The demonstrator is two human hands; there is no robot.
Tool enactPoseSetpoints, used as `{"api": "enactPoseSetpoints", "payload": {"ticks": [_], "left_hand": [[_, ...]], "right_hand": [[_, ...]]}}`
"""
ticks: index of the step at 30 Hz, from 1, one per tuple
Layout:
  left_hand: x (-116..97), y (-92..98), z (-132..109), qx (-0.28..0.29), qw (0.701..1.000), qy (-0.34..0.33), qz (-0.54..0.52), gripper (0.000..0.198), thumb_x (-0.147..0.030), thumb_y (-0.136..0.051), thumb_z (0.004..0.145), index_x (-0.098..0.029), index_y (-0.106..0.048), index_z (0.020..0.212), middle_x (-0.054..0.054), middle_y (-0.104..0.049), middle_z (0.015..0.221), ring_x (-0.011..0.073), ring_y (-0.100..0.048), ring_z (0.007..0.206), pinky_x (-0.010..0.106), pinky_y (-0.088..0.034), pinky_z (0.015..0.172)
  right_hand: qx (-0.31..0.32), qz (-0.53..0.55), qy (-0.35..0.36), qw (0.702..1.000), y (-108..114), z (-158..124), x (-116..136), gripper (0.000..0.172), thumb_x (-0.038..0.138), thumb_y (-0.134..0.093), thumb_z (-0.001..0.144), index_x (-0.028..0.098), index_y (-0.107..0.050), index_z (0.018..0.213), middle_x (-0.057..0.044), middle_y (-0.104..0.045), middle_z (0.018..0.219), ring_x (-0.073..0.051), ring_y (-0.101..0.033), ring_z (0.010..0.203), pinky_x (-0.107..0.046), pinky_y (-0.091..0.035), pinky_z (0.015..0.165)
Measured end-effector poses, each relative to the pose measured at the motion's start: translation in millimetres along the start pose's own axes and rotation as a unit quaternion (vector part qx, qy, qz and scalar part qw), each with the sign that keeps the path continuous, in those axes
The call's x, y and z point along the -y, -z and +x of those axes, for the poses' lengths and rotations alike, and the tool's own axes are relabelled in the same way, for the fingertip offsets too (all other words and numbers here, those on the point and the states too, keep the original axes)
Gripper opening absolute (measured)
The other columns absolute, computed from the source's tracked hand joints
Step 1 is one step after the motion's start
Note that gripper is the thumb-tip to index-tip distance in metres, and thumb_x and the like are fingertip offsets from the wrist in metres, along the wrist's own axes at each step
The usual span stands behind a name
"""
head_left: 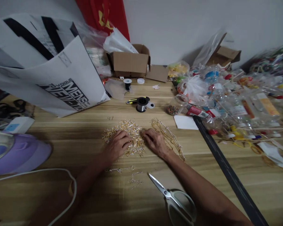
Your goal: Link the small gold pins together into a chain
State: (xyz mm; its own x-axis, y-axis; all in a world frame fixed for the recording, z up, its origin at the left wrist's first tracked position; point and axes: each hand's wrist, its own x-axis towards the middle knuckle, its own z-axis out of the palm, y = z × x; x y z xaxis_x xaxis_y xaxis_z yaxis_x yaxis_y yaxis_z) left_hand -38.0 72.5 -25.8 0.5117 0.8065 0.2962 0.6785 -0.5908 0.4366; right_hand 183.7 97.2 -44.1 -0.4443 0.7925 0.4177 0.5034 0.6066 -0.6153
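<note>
A loose pile of small gold and silver metal jewelry pieces (135, 142) lies on the wooden table. Over its left side rests my left hand (119, 142), its fingers bent together and touching the pieces. At the right edge of the pile is my right hand (155, 141), with thumb and fingers drawn together; what lies between the fingertips of either hand is too small to make out. Several gold chains (171, 136) are laid out just right of my right hand. Closer to me are short silver chain pieces (135, 182) and a longer chain with a ring (122, 169).
Scissors (168, 196) lie slightly open near my right forearm. Beyond the pile stand a wire spool (141, 105) and a yellow-black cutter (132, 100). A dark strip (226, 166) and plastic bottles (238, 106) fill the right; a paper bag (68, 78) and purple appliance (30, 152) the left.
</note>
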Motion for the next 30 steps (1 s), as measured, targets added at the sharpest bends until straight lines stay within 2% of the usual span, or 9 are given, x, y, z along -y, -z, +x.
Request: {"api": "enactPoseSetpoints", "payload": {"ticks": [10,16,24,30], "left_hand": [[4,5.3,2,0.01,0.998,-0.051,-0.037,0.016,-0.011,-0.051,0.085,-0.017,-0.063,0.075,0.005,-0.06,0.081,0.0172,-0.051,0.084,0.032,-0.042,0.079],[8,4.6,3,-0.01,0.998,-0.037,-0.044,0.016,-0.007,-0.05,0.08,-0.017,-0.062,0.08,0.005,-0.061,0.083,0.018,-0.052,0.085,0.032,-0.043,0.079],[8,3.5,4,-0.017,1.0,-0.02,0.014,0.021,-0.003,-0.051,0.075,-0.018,-0.064,0.083,0.005,-0.058,0.082,0.02,-0.049,0.086,0.034,-0.042,0.079],[-1,-0.8,8,-0.048,0.999,0.011,0.011,0.009,-0.018,-0.058,0.082,-0.017,-0.066,0.079,0.005,-0.058,0.081,0.0198,-0.049,0.084,0.036,-0.041,0.079]], "right_hand": [[-0.025,0.082,-0.049,0.995,2,3,-4,0.016,0.025,-0.052,0.088,0.017,-0.066,0.088,-0.006,-0.068,0.084,-0.015,-0.062,0.076,-0.026,-0.048,0.07],[-0.022,0.103,-0.083,0.991,4,4,-3,0.016,0.024,-0.054,0.087,0.015,-0.066,0.085,-0.004,-0.068,0.078,-0.014,-0.061,0.067,-0.024,-0.047,0.064],[-0.029,0.105,-0.084,0.99,3,5,-4,0.016,0.023,-0.053,0.086,0.015,-0.066,0.084,-0.004,-0.067,0.075,-0.013,-0.059,0.066,-0.022,-0.044,0.062],[-0.02,0.098,-0.088,0.991,3,6,-4,0.017,0.024,-0.051,0.087,0.015,-0.064,0.08,-0.003,-0.064,0.07,-0.012,-0.055,0.061,-0.022,-0.042,0.058]]}}
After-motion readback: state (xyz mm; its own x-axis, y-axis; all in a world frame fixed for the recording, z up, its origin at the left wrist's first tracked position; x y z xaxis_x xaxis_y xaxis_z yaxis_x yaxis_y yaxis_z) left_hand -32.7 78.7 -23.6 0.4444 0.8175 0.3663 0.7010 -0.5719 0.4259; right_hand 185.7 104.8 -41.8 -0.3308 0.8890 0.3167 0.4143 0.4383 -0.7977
